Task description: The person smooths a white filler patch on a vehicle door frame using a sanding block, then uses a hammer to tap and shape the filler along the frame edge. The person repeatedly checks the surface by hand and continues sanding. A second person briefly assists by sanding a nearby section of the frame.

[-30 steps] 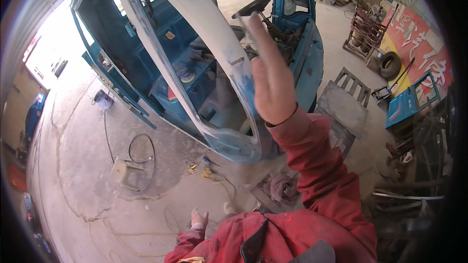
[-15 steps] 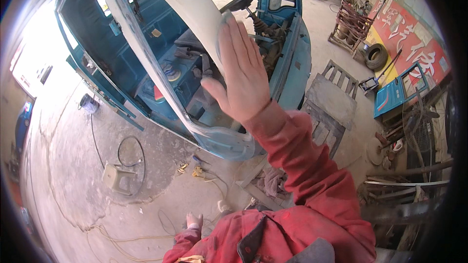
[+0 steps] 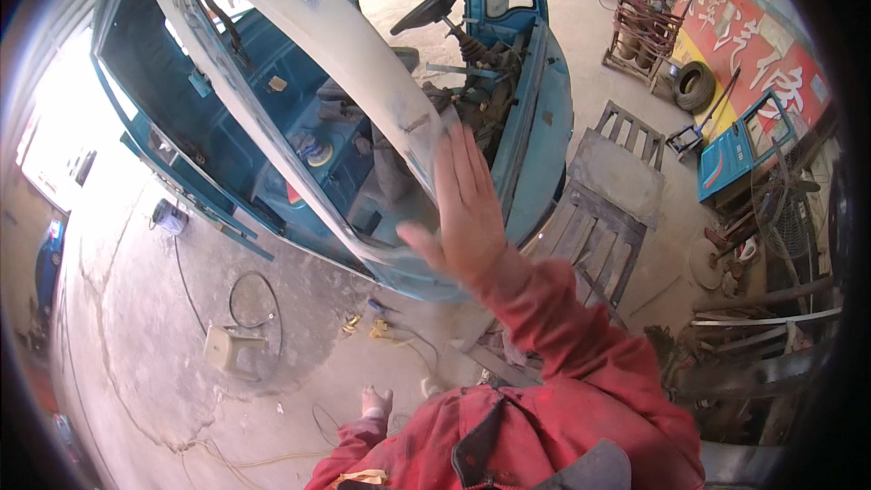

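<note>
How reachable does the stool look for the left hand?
Probably not reachable without bending or stepping: the left hand hangs beside the jacket, apart from the stool on the floor, though nothing shows between them.

The right hand hides part of the white pillar, cropped above.

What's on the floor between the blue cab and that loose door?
The head view shows slatted panels between the cab and loose door, plus a long-handled tool beside the door.
</note>
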The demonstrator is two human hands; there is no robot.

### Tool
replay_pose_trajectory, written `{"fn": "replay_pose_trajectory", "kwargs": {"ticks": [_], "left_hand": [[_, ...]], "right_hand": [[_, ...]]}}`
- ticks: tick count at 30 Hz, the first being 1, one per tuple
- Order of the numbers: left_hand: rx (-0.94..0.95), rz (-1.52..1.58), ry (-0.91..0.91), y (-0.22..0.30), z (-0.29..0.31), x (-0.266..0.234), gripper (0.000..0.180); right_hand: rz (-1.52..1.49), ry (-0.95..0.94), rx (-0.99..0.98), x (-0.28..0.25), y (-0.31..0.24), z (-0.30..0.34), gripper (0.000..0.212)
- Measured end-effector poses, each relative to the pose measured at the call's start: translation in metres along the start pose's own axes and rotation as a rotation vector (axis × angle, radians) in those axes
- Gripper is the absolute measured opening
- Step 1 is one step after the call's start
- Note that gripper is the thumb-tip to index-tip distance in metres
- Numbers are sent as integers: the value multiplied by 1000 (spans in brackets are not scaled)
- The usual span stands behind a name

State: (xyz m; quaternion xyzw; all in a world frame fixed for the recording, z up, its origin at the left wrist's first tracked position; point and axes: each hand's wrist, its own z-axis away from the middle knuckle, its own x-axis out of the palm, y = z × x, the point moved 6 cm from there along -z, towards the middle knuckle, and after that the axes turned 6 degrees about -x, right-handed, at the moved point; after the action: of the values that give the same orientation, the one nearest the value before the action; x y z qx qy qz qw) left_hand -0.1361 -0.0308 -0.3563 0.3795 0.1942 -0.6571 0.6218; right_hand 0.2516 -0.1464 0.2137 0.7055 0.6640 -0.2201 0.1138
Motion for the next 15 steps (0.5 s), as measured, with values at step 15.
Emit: {"fn": "replay_pose_trajectory", "kwargs": {"ticks": [15], "left_hand": [[63,-76,-33,19,-12,-5,85]], "right_hand": [[20,83,95,4,-1,17,100]]}}
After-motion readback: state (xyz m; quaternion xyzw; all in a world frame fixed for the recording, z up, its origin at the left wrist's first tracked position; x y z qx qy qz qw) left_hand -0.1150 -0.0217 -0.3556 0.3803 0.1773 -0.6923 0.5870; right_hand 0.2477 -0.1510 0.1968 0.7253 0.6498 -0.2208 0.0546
